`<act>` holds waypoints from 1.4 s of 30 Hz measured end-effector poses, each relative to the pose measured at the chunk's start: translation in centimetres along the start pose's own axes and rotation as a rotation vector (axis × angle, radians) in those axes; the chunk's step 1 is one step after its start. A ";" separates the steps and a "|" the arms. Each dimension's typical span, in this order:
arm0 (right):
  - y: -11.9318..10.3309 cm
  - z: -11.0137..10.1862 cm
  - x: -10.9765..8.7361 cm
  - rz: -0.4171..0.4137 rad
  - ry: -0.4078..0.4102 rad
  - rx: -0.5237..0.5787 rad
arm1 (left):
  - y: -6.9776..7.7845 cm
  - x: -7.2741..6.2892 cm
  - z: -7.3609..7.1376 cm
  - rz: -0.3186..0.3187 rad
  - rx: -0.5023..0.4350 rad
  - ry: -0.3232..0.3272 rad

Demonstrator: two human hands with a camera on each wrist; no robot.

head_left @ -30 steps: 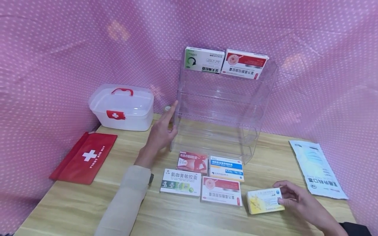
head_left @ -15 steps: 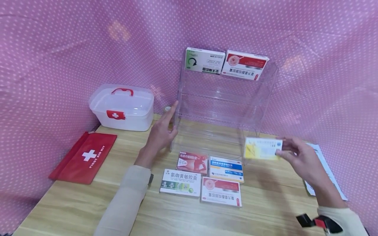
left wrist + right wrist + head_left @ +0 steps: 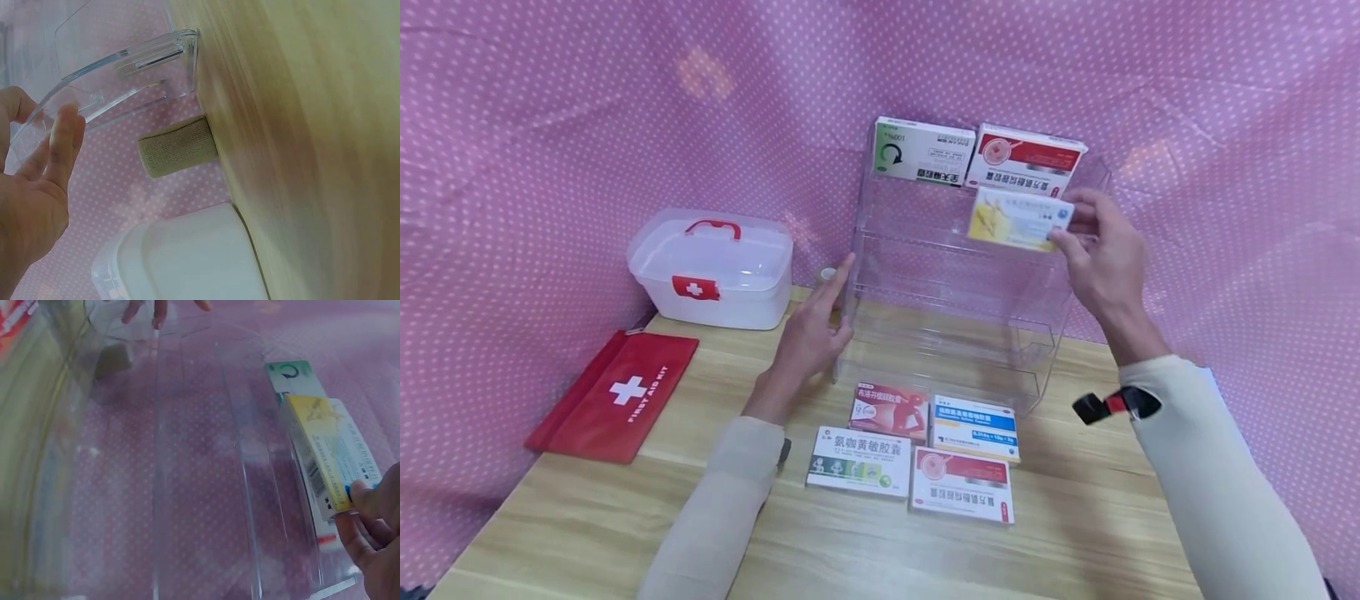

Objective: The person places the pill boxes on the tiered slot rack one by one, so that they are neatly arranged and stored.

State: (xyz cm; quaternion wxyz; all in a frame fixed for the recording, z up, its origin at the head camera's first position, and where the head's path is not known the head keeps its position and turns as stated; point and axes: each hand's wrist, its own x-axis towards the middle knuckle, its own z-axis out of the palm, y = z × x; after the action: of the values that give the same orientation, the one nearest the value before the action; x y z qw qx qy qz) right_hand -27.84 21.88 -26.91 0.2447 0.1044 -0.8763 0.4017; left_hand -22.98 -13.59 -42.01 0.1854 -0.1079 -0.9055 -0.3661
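Note:
My right hand (image 3: pixel 1107 254) pinches a yellow and white medicine box (image 3: pixel 1018 219) by its right end, held up in front of the upper tiers of a clear acrylic display rack (image 3: pixel 955 287). In the right wrist view the thumb lies on the face of that medicine box (image 3: pixel 331 450). My left hand (image 3: pixel 812 333) touches the rack's left side with fingers extended; the left wrist view shows the fingers (image 3: pixel 62 140) at the clear panel's edge. On the top tier stand a green and white medicine box (image 3: pixel 922 152) and a red and white medicine box (image 3: pixel 1026 158).
Before the rack lie a pink box (image 3: pixel 889 410), a blue and white box (image 3: pixel 975 427), a green-striped white box (image 3: pixel 859 461) and another red and white box (image 3: pixel 962 485). Left are a white first aid case (image 3: pixel 722 287) and red pouch (image 3: pixel 625 396). A tan bandage roll (image 3: pixel 178 147) stands behind.
My right hand has lifted the yellow and white medicine box from near the table at right, up and leftward to the rack's upper tiers. The left hand has stayed at the rack's side.

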 end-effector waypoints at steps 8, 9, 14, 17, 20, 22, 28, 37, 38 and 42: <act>-0.9 3.6 2.8 -0.086 0.033 -0.064 | -0.2 -0.1 0.0 0.012 -0.005 0.004; -0.8 4.0 2.9 -0.083 0.034 -0.073 | -0.2 -0.1 0.0 0.013 -0.007 0.004; 0.1 5.6 2.8 -0.013 0.016 -0.107 | -0.1 -0.1 -0.1 0.016 -0.008 0.006; 0.4 6.5 2.4 0.041 -0.005 -0.114 | 0.0 -0.1 0.0 0.017 0.000 0.004; 0.0 7.5 2.2 0.092 -0.026 -0.061 | 0.0 -0.1 0.0 0.011 0.003 -0.002; -0.6 8.3 2.2 0.099 -0.029 -0.013 | 0.0 -0.1 0.0 0.002 0.005 -0.003; -3.0 11.1 2.4 0.056 -0.066 -0.006 | 0.0 -0.1 0.0 -0.003 0.016 0.004; -4.0 13.5 2.0 -0.167 -0.056 -0.026 | -0.3 -0.2 0.3 0.013 0.012 0.016; -3.9 13.6 2.0 -0.187 -0.045 -0.032 | -0.3 -0.1 0.3 0.014 0.011 0.015; -3.9 13.4 2.0 -0.218 -0.049 -0.050 | -0.2 -0.1 0.3 0.006 0.018 0.008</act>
State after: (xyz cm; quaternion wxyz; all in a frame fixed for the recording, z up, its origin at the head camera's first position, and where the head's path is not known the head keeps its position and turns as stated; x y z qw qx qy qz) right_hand -32.71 9.22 -30.86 0.2681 0.2024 -0.8753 0.3479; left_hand -23.07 -13.51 -42.36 0.1911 -0.1072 -0.9078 -0.3577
